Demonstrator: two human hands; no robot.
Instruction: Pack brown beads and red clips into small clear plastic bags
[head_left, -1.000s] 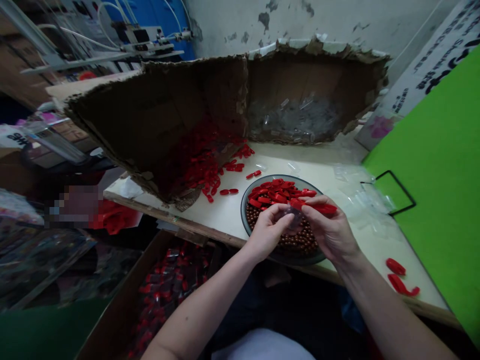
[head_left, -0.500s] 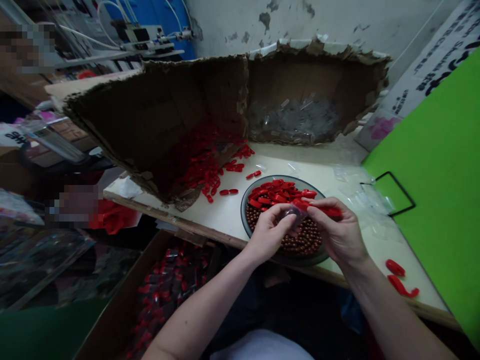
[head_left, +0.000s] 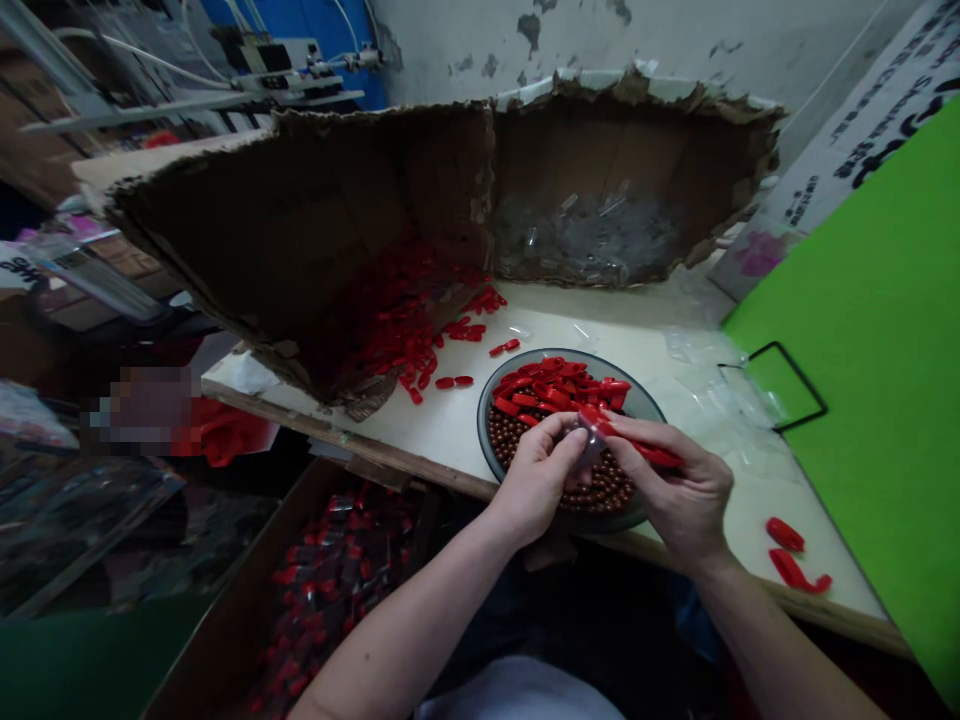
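Note:
Over a round grey bowl [head_left: 489, 455] my two hands meet. My left hand [head_left: 544, 465] pinches a clear plastic container [head_left: 589, 438], mostly hidden by the fingers. Against its upper end, my right hand [head_left: 675, 480] holds a red plastic cap [head_left: 652, 453], with part of the red piece showing beyond the fingers. The bowl carries brown round beads [head_left: 600, 495], with a heap of red plastic pieces [head_left: 555, 385] on top at the back. Whether anything is inside the clear container cannot be made out.
A torn cardboard box [head_left: 300, 240] spills red pieces [head_left: 405, 345] onto the white table [head_left: 420, 430]; clear containers [head_left: 600, 235] fill its right compartment. Finished-looking red-and-clear pieces [head_left: 330, 580] fill a lower carton. A green panel [head_left: 877, 380] borders the right, near two loose red parts [head_left: 795, 560].
My right hand has turned slightly and lowered, and the red cap in it tilts more against the clear container. The whole view has shifted a little.

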